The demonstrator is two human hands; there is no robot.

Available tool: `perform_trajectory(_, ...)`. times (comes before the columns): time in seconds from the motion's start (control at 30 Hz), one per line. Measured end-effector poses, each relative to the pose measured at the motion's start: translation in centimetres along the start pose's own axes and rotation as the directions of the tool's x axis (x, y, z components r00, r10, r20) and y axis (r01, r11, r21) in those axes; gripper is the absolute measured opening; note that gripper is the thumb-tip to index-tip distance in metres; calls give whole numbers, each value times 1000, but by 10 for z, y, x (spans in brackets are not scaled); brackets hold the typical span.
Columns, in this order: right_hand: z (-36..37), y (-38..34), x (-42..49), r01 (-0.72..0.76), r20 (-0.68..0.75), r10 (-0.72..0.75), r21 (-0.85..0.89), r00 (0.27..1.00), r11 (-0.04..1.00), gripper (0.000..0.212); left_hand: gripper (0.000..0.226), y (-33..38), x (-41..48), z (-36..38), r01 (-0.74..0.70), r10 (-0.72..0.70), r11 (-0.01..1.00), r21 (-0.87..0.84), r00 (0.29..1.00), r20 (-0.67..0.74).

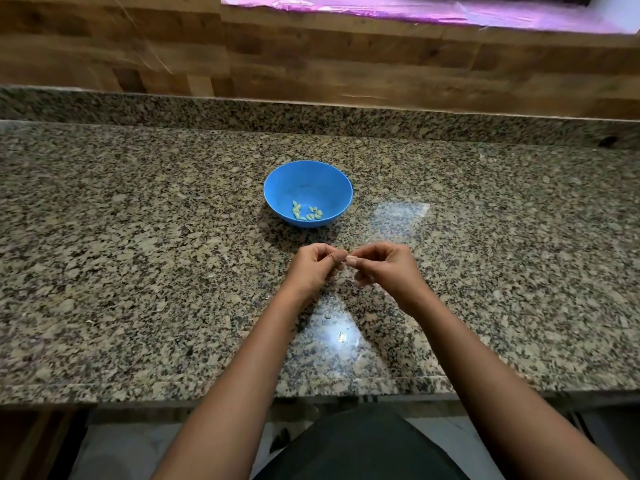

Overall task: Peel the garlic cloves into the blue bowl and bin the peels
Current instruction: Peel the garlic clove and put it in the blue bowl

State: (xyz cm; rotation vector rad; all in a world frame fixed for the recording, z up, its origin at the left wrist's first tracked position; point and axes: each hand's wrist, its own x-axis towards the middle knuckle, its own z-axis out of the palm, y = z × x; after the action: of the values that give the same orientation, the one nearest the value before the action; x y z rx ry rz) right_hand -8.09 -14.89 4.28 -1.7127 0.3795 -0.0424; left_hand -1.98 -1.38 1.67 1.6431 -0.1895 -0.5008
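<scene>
The garlic clove [350, 260] I am working on is almost wholly hidden: only a small pale bit shows where my fingertips meet, and I cannot tell how much skin is left on it. It sits in the air just above the counter [138, 271], on the near side of the blue bowl [277, 192].

My left hand [313, 268] has its fingers curled inward, thumb and forefinger pinching the clove from the left. My right hand [384, 266] is curled the same way and pinches it from the right, so the fingertips of both hands touch around it. The lower fingers of each hand are tucked under, and I cannot make out whether they hold anything.

In the bottom of the bowl lies a small heap of peeled cloves [306, 212], pale greenish, too small to count surely. The bowl stands upright on the speckled granite, apart from my hands.

Behind the counter rises a wooden wall [311, 57]. Above it a shiny purple sheet [415, 8] is cut off by the top edge. My dark clothing [360, 445] shows below the counter's front edge.
</scene>
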Motion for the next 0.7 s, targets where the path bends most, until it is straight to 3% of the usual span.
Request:
perform_trajectory(0.07,-5,4,0,-83,-23,83,-15,996,996,4,15,-8,-5,1,-92,114,945,313,992,-52)
perform_trajectory(0.13,-8,8,3,-160,-28,159,-85,987,983,4,27,-25,-15,4,-179,229,716,674,973,14)
perform_trajectory(0.2,-9,12,7,-234,-24,233,-174,972,957,5,39,-43,-24,8,-231,293,493,839,952,90)
perform_trajectory(0.23,-8,13,8,-267,-14,270,-208,963,941,8,43,-49,-27,9,-231,306,441,867,947,97)
perform_trajectory(0.43,0,10,23,-345,40,382,-348,923,871,7,49,-58,-24,6,-172,300,371,912,952,58)
perform_trajectory(0.7,19,1,36,-231,22,322,-648,947,725,12,51,-62,-24,8,-198,385,350,916,921,52)
